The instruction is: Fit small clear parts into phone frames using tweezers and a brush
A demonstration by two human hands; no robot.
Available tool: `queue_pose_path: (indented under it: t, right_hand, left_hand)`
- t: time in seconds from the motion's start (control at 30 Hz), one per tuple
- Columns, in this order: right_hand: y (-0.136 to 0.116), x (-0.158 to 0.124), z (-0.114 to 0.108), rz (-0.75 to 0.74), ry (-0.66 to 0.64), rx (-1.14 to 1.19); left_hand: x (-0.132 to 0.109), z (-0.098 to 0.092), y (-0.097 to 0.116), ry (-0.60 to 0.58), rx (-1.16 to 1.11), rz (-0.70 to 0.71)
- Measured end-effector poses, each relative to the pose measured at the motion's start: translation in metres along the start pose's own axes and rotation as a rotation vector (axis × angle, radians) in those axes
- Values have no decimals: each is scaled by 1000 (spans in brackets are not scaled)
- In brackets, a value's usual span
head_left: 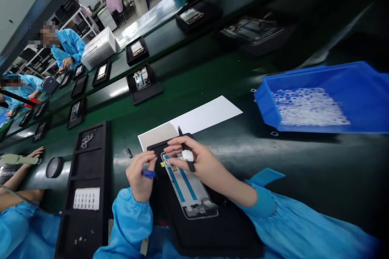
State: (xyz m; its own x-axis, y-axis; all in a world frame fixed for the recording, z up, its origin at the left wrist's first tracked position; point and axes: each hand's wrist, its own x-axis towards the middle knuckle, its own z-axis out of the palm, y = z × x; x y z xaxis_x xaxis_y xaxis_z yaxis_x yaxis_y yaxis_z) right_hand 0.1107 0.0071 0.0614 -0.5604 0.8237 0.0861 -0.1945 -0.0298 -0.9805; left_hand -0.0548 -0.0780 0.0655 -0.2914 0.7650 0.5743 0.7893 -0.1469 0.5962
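A phone frame (pixel 190 186) with blue strips lies in a black padded tray (pixel 194 234) in front of me. My right hand (pixel 203 164) reaches over its upper end, fingers bent, with black tweezers (pixel 191 166) tucked among them. A white piece (pixel 187 155) shows at a finger of that hand; whether it is worn or held I cannot tell. Beside the frame's upper left corner is my left hand (pixel 140 178), its fingers curled together. A small blue piece (pixel 148 174) shows at those fingers. A yellow tab (pixel 162 164) sticks out at the frame's edge between both hands.
White paper (pixel 209 114) lies behind the tray. At right stands a blue bin (pixel 322 73) of small white rings. A black compartment tray (pixel 105 162) with small parts is at left, near a co-worker's arm (pixel 22 198). Further trays (pixel 148 95) with phone parts line the bench.
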Motion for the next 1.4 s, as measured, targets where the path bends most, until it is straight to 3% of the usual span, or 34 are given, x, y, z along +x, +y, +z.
queue_pose_path:
  t: [0.07,0.13,0.43,0.57,0.7,0.77,0.87,1.03,1.2,1.4]
  right_hand:
    - [4,-2,4,-3,-7,49]
    - [7,-4,5,-12,-5,70]
    - [2,-5,6,-68,37,10]
    - [3,-6,5,-66,63,8]
    - [9,-7,6,-75,92,4]
    - [11,-8,6,-105,88,-33]
    - [11,-11,7,-138,67,-109]
    - [11,-13,8,-178,35,-169]
    - [13,-13,7,-164,0,-146]
    - [9,-9,5,-118,-105,-71]
  left_hand:
    - [-3,6,5,6,80,200]
    - [-4,9,8,12,138,291]
    - [-8,13,6,-13,189,378]
    - [-8,11,6,6,111,308]
    - [-7,11,13,289,-121,101]
    - [-6,14,19,377,-200,-8]
    - [-4,19,24,340,-243,-78]
    - [-5,21,23,209,-245,-69]
    - [-5,17,21,182,-262,-66]
    - [-3,20,18,181,-586,-332]
